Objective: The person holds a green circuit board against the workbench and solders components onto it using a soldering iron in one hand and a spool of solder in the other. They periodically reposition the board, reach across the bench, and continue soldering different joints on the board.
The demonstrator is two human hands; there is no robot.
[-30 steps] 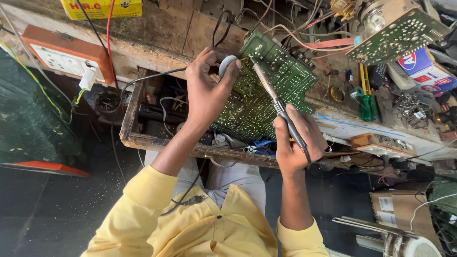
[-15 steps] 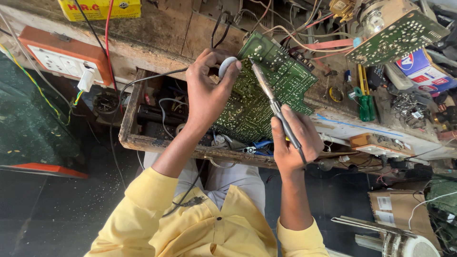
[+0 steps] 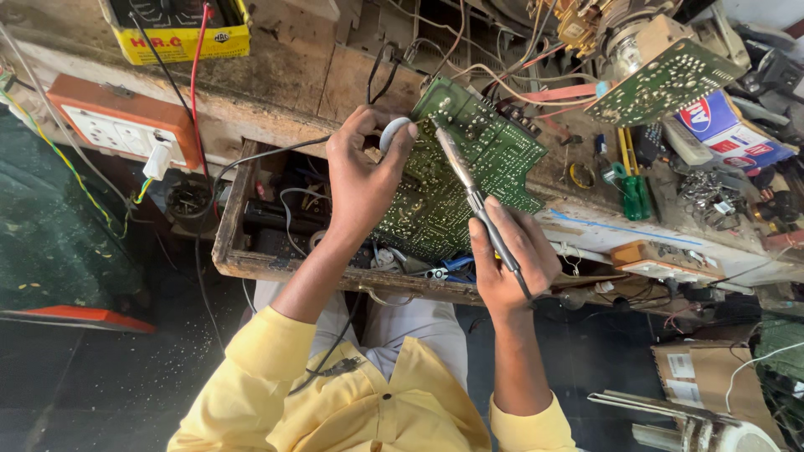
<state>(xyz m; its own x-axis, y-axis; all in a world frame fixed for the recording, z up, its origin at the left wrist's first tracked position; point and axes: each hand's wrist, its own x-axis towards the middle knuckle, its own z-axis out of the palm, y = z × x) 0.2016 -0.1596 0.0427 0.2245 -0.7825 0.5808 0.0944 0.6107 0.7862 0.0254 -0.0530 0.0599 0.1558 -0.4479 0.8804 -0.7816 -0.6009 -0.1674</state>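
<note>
Board [image 3: 469, 180] green, tilted between my hands | left hand [image 3: 362, 180] fingers pinch white disc [image 3: 394, 132] at its top edge | right hand [image 3: 511, 264] closed on soldering iron [image 3: 465, 180], tip on board

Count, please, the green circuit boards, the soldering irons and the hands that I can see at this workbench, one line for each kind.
Green circuit boards: 2, a large one under the hands and a smaller one farther back.
Soldering irons: 1, in the right hand.
Hands: 2, the right one and the left hand, which pinches a small white thing.
Total: 5
</note>
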